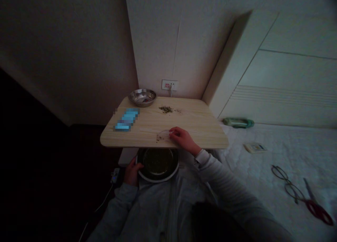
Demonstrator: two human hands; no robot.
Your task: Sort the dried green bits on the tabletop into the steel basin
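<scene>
My left hand grips the left side of a round basin with a pale rim and a dark inside. The basin sits just below the table's front edge, against my body. My right hand is closed, thumb and fingers pinching a small, clear, thin-edged piece whose kind I cannot make out. That piece touches or hovers just over the tabletop near the front edge, beside a few dark crumbs. Farther back on the wooden table lies a small heap of greenish-brown grains.
A steel bowl stands at the table's back left, with a blurred phone-like screen in front of it. On the bed at right lie a green bottle, a small packet, glasses and red-handled scissors.
</scene>
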